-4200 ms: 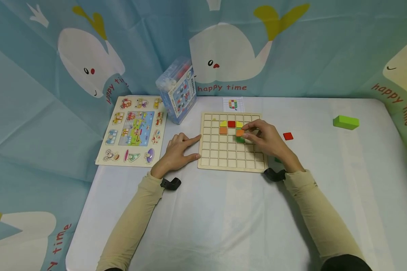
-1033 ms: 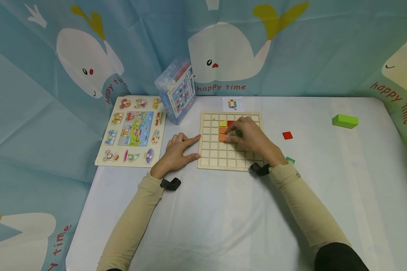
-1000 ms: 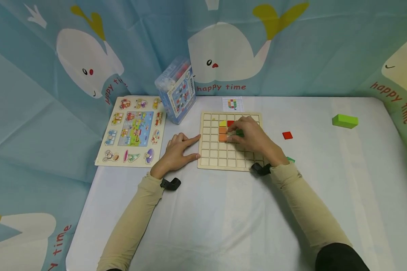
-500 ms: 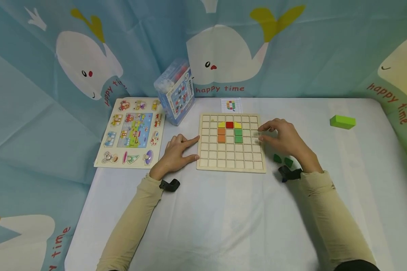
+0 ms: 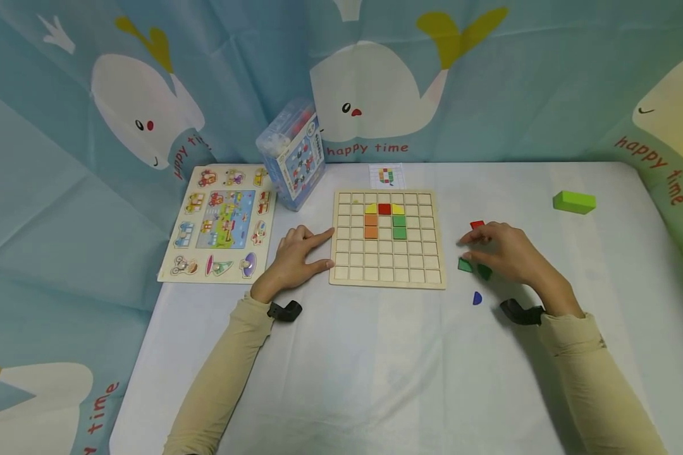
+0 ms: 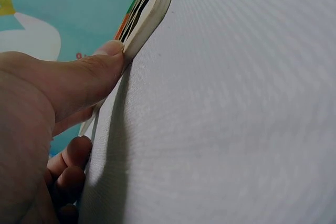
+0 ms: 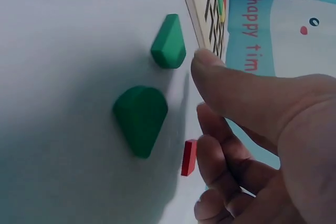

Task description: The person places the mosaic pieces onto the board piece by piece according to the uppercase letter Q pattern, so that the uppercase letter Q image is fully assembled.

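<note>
Beside green pieces (image 7: 141, 121), fuller from right wrist, right hand (image 5: 503, 253) seemingly parted, left hand (image 5: 293, 258) spread against board (image 5: 387, 282).

Soft, fairly even light covers the white tablecloth (image 5: 341, 366) in the head view, with a diffuse shadow left of the right sleeve (image 5: 600, 373). The right wrist view is dimmer, its green pieces (image 7: 140, 119) soft-edged; a darker shadow lies beside the left hand (image 6: 42, 93).
</note>
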The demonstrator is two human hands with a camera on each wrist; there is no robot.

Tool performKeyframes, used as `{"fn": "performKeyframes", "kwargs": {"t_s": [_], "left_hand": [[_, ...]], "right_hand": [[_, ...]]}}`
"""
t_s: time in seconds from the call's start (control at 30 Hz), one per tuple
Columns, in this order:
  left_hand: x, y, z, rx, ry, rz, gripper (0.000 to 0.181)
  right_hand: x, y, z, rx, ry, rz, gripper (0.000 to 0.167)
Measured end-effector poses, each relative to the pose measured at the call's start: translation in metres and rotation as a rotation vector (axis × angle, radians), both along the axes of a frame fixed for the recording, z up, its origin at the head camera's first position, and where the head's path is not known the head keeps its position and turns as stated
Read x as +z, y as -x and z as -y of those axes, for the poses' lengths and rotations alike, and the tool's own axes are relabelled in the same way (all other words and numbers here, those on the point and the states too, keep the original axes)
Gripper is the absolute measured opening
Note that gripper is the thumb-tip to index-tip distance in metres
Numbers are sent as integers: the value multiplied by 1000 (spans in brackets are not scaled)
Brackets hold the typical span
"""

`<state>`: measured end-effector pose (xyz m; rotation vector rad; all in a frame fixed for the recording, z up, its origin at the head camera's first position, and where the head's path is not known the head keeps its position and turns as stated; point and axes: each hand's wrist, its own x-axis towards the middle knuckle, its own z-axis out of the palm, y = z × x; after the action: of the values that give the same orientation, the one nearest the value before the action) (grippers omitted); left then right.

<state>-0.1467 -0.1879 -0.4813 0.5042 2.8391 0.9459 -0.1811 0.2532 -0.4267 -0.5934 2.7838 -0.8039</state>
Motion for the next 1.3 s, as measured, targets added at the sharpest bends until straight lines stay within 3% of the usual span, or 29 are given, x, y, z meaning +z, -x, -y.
{"fn": "performKeyframes", "kwargs": {"t_s": [0.23,0.6,1.3], "left_hand": [[1,-1,0,0,-6,11,72],[1,-1,-1,5,-2,16,71],[1,1,0,3,7,14,70]], "right_hand": [[-4,-10,-5,-4,-31,89,36],[-15,-15,0,21,2,-5,28],[-10,-20,14,46,-100,-27,20]]}}
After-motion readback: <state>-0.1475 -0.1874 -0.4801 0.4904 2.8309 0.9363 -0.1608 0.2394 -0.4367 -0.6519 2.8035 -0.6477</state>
